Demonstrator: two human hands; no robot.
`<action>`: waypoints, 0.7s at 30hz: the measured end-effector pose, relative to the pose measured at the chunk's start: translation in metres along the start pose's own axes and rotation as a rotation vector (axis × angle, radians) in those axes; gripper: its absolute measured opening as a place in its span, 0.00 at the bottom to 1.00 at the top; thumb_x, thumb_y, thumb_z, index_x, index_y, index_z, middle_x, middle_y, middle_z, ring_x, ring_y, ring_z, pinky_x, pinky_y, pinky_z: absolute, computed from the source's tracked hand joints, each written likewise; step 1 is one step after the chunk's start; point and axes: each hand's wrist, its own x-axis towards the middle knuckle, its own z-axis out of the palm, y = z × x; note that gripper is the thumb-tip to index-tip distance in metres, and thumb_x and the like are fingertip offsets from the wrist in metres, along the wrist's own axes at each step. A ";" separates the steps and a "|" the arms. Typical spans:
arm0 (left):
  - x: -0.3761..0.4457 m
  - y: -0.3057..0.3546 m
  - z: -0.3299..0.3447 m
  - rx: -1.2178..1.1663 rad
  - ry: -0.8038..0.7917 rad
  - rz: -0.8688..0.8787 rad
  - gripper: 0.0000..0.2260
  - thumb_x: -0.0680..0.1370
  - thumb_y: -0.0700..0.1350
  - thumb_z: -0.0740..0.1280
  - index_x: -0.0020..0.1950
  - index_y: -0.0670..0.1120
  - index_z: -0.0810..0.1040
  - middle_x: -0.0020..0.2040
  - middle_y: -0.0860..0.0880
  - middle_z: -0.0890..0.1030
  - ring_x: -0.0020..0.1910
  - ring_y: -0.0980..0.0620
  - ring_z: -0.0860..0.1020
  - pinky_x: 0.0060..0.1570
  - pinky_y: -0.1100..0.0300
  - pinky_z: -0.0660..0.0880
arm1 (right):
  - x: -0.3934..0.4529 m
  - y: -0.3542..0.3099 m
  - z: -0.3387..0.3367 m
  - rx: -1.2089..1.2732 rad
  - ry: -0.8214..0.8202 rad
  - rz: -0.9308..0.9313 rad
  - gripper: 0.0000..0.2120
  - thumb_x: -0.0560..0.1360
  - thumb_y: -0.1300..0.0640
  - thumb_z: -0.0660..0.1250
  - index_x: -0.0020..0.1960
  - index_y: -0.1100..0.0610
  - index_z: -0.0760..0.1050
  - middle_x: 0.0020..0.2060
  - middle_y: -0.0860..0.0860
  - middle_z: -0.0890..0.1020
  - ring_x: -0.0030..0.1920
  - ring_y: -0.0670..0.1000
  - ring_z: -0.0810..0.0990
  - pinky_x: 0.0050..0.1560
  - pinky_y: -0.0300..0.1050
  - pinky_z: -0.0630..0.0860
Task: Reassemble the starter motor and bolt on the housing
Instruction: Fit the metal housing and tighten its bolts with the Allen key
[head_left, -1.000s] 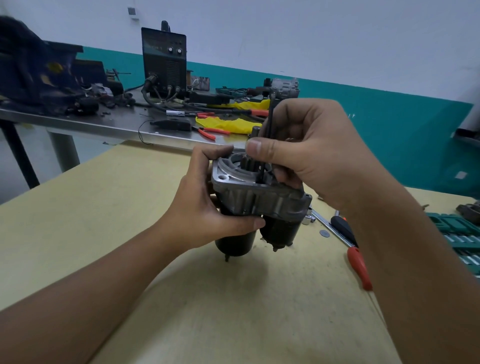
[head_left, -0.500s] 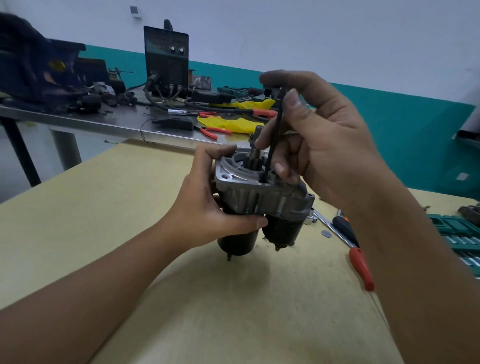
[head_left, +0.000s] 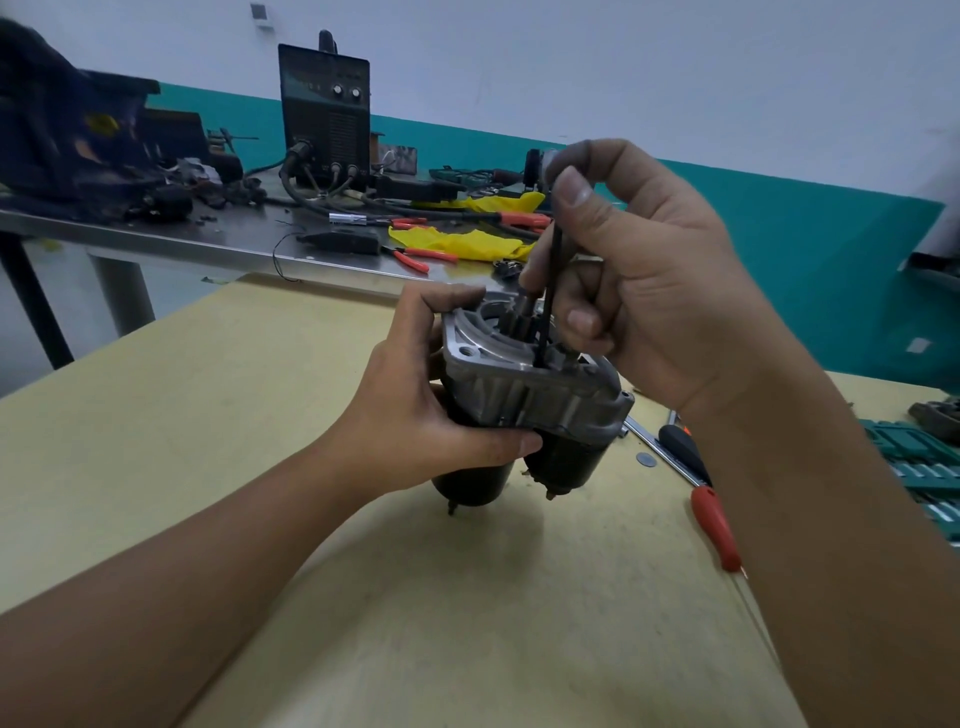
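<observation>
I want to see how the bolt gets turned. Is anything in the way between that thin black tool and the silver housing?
Nothing visible is. The right hand pinches the black hex key, whose tip already sits down in the silver housing beside the pinion gear. The left hand grips the housing from its side, clear of the tool.

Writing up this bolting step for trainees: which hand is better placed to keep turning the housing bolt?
Right. The right hand already pinches the hex key, seated upright in the housing. The left hand grips the starter motor, steadying it.
</observation>
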 end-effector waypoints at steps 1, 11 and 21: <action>0.000 0.000 0.000 0.003 0.004 0.006 0.42 0.62 0.50 0.83 0.68 0.59 0.63 0.62 0.65 0.77 0.63 0.51 0.81 0.56 0.47 0.83 | 0.000 0.000 0.001 -0.018 0.036 -0.016 0.03 0.83 0.58 0.65 0.55 0.54 0.71 0.32 0.60 0.82 0.19 0.50 0.70 0.24 0.36 0.64; -0.003 -0.001 -0.003 -0.033 0.058 0.000 0.41 0.60 0.48 0.83 0.67 0.58 0.64 0.62 0.65 0.78 0.61 0.55 0.82 0.54 0.60 0.82 | -0.007 0.005 0.028 -0.220 0.334 -0.294 0.10 0.80 0.61 0.70 0.50 0.56 0.67 0.35 0.66 0.81 0.20 0.49 0.73 0.23 0.39 0.69; -0.003 -0.005 -0.007 -0.106 0.052 0.016 0.41 0.62 0.43 0.84 0.68 0.51 0.64 0.62 0.60 0.79 0.62 0.48 0.81 0.54 0.56 0.82 | -0.011 -0.002 0.024 -0.351 0.218 -0.222 0.16 0.76 0.60 0.76 0.55 0.54 0.70 0.32 0.59 0.84 0.22 0.50 0.75 0.25 0.41 0.72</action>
